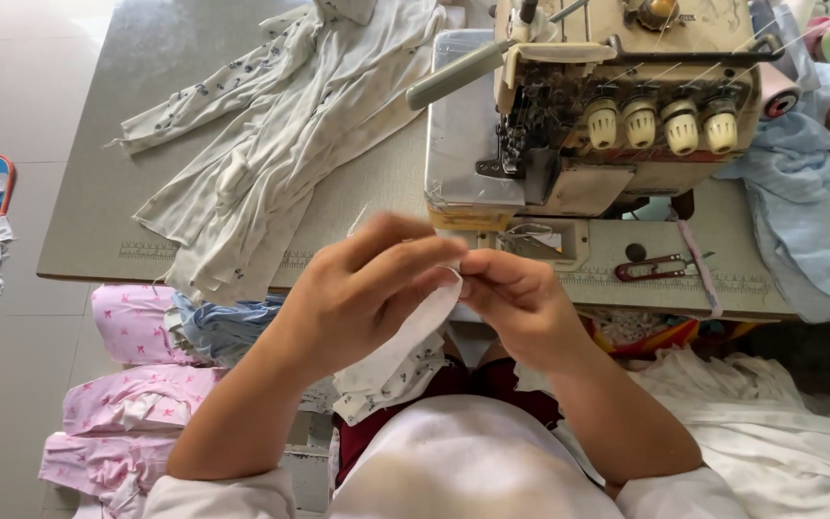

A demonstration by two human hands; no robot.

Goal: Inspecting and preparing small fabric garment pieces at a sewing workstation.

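Head camera looked straight down on both hands, which met in front of the person's chest over a small piece of white printed fabric [398, 363]. The left hand [362, 293] had its fingers curled closed over the fabric's upper edge, thumb and fingertips pinching it; the right hand [516, 303] was closed too, its fingertips nipping the same edge right where the left hand's fingers ended, so the two grips touched. The rest of the fabric hung down from the pinch, below the left palm, toward the lap.

Just beyond the grip, past the fingertips, stood a beige overlock sewing machine [588, 115] with four cream tension dials on a grey work table [88, 221]. Beyond and to the left of the hands a heap of white printed garment pieces [271, 135] lay spread on the table. To the right of the grip, near the table's front edge, lay red thread snips [660, 269], with pale blue cloth [799, 211] farther right. Below and left of the left forearm sat folded pink patterned fabric [132, 404].
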